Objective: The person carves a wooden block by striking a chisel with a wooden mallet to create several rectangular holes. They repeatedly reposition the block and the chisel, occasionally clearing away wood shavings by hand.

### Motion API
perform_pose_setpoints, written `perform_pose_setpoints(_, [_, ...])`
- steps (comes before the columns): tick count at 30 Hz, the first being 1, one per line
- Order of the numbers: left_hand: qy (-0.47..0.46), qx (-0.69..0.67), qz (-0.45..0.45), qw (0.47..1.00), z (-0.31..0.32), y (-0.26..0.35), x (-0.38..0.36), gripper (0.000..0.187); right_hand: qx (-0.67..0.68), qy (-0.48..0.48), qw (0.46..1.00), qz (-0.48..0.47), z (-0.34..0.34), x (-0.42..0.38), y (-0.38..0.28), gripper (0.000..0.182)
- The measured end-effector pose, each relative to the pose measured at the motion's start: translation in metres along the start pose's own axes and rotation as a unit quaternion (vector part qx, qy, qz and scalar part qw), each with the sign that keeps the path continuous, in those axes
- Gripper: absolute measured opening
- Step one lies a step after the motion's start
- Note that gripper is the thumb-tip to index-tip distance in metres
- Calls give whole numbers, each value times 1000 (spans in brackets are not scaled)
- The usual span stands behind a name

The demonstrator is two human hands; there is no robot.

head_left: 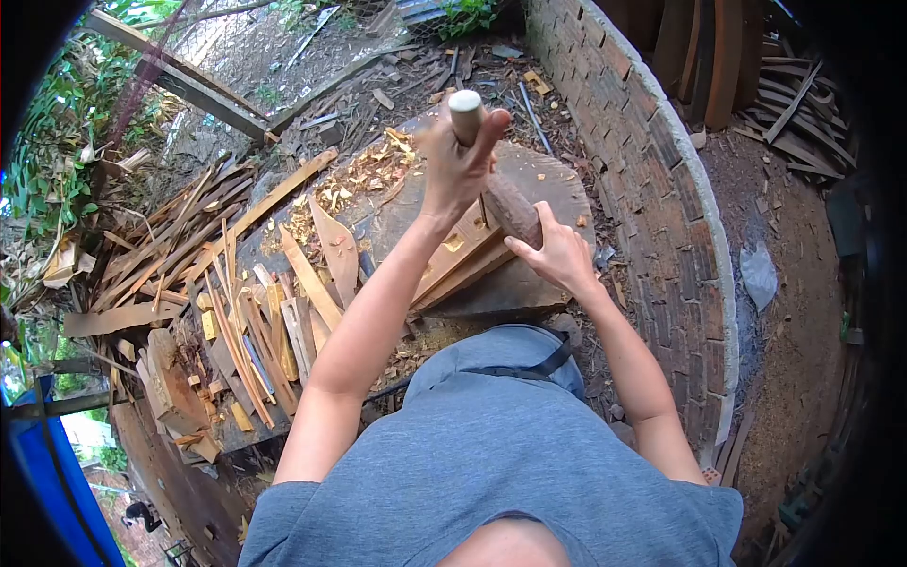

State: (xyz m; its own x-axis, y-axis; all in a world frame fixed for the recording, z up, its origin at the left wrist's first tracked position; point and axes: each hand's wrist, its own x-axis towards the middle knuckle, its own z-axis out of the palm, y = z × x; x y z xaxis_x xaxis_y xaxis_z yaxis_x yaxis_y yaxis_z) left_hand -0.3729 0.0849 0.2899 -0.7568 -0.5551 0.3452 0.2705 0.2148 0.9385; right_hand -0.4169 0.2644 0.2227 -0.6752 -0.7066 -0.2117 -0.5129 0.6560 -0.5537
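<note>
My left hand (455,168) is wrapped round the handle of a chisel (465,106), whose pale round top sticks up above the fist. Its thin blade points down to a wooden plank (437,281) with cut slots in its upper face. My right hand (559,251) grips a thick, round, club-like wooden mallet (511,205), which slants up and left behind my left hand. The mallet's far end is partly hidden by that hand. Under the plank is a broad tree stump (543,175), and wood chips (364,180) are scattered over its far left side.
Flat shaped wood pieces (333,241) and several tools and offcuts (274,326) lie to the left. A curved brick wall (652,189) closes off the right side. Long wood scraps (179,231) are heaped farther left, and a wooden frame (203,94) stands at the back left.
</note>
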Motion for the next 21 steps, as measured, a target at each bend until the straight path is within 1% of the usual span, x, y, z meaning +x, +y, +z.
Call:
perform_pose_setpoints(2, [6,-5,13,1000,0,-5,2,47,7,6,1000,7,3,-2,0,73])
perform_pose_setpoints(4, [44,-27,79,995,0,-7,4,46,16,20,1000,14,6,-1,0,69])
perform_pose_setpoints(5, [64,-63,62,994,2,-7,3,44,17,19,1000,14,7,0,0,69])
perform_pose_setpoints(9, [79,-91,67,990,-1,-11,-1,43,23,18,999,18,7,-1,1,71])
perform_pose_setpoints(12, [88,-51,103,989,0,-15,-2,37,24,20,999,14,7,-1,2,71])
perform_pose_setpoints(13, [110,-33,112,987,1,-21,-1,34,25,20,999,14,7,-1,2,71])
perform_pose_setpoints(16, [119,-1,120,986,6,-20,-5,31,13,14,1000,23,7,-2,-1,69])
perform_pose_setpoints(21, [125,1,115,985,10,-21,-11,27,2,12,1000,24,3,-3,-3,68])
